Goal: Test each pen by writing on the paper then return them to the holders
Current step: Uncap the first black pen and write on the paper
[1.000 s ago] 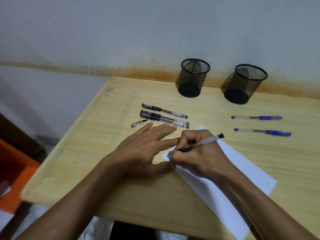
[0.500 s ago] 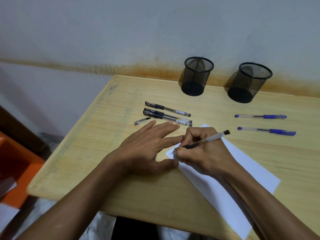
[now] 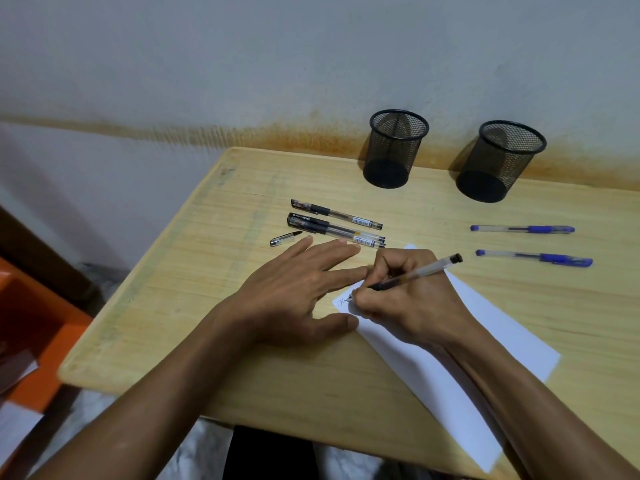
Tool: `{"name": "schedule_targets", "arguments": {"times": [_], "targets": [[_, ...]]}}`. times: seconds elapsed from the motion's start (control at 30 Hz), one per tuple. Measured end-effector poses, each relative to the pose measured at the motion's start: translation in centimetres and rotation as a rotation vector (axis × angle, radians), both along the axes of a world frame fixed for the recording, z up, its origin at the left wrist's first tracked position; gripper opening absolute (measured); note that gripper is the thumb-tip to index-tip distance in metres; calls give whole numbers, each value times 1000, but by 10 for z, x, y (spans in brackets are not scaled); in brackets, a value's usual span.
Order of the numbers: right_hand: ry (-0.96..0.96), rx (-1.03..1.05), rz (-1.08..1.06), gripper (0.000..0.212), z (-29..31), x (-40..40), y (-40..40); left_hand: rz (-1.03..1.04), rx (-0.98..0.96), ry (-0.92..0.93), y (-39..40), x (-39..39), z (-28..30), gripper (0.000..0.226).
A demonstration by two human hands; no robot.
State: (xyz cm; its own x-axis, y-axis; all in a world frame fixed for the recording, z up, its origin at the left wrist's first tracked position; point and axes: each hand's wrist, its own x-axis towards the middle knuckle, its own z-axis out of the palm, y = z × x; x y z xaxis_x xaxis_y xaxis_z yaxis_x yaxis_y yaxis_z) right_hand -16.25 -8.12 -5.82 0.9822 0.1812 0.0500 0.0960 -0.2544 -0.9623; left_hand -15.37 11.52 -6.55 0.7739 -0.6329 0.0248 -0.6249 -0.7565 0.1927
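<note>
The right hand (image 3: 408, 299) hides the paper's (image 3: 485, 327) scribble, too small to read.

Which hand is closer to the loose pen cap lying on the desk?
Left. The left hand lies flat with its fingertips just right of the pen cap; the right hand writes on the paper, farther right.

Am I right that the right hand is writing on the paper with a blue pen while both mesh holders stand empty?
Not quite: the head view shows the right hand writing on the paper with a black pen, not blue. Both mesh holders do stand empty.
</note>
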Motion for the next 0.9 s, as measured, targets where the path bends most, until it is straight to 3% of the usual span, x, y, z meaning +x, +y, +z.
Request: {"name": "schedule_targets", "arguments": {"times": [0.8,0.9], "targets": [[13,121,13,21,-7,3,-1,-17,12,-32,1,4,-6,74],[71,208,39,23,-3,3,-2,-20,-2,-35,2,4,-6,74]]}}
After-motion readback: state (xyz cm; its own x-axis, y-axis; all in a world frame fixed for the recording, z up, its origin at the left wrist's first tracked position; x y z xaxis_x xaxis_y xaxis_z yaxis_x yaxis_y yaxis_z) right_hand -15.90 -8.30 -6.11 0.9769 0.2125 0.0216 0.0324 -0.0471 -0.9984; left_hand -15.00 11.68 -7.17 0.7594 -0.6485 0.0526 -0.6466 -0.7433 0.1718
